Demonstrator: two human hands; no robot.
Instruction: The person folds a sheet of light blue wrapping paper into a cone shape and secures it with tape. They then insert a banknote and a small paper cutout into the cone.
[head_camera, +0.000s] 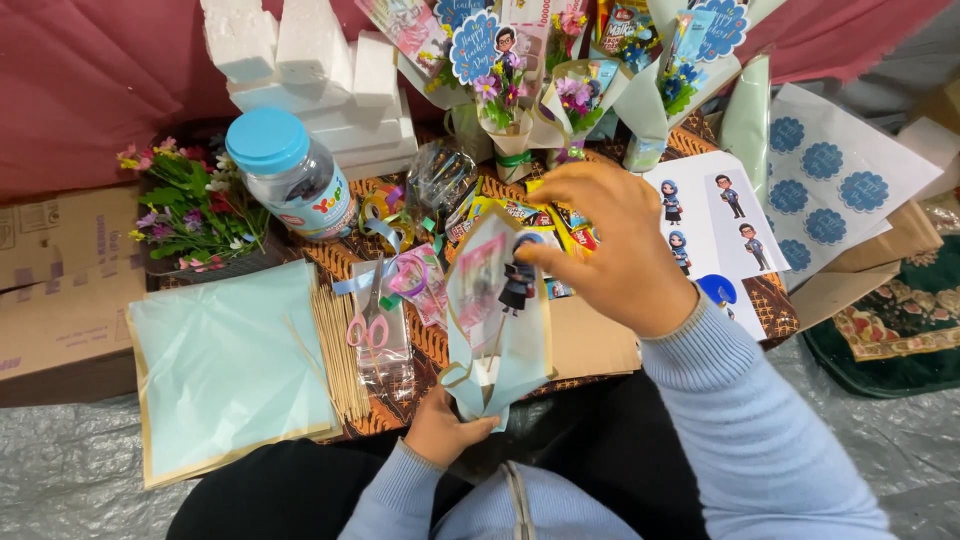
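Observation:
My left hand (448, 428) grips the bottom of a small paper bouquet cone (497, 345), pale green outside and translucent white inside. My right hand (607, 245) reaches over its top and pinches a little cartoon figure sticker (518, 283) at the cone's mouth. A thin stick runs down inside the cone. Both arms wear light blue knit sleeves.
Pale green wrapping sheets (228, 368) and a row of wooden skewers (338, 352) lie at left, with pink scissors (370, 322), a blue-lidded plastic jar (290, 175) and artificial flowers (193, 208). Finished bouquets (560, 90), foam blocks (320, 80) and sticker sheets (720, 225) fill the back and right.

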